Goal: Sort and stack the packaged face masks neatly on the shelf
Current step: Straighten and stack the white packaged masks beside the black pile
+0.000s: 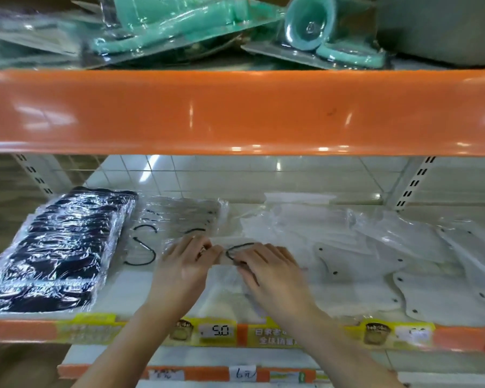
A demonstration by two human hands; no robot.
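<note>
On the shelf (140, 292) — both hands, left hand (184, 264) and right hand (266, 268), pinch a mask packet (224, 278).

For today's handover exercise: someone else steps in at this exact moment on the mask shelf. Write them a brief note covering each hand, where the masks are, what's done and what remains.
Left hand and right hand: both on one clear packet of masks at mid-shelf, fingers pinching its top edge.
Black masks: one wrapped stack at the left end, tidy.
Black-looped clear packets: overlapping just right of the black stack, behind the hands.
White masks: spread loose and overlapping across the right half.
Done: black stack.
Left: place the held packet, square up the clear packets, gather and stack the white ones.
</note>
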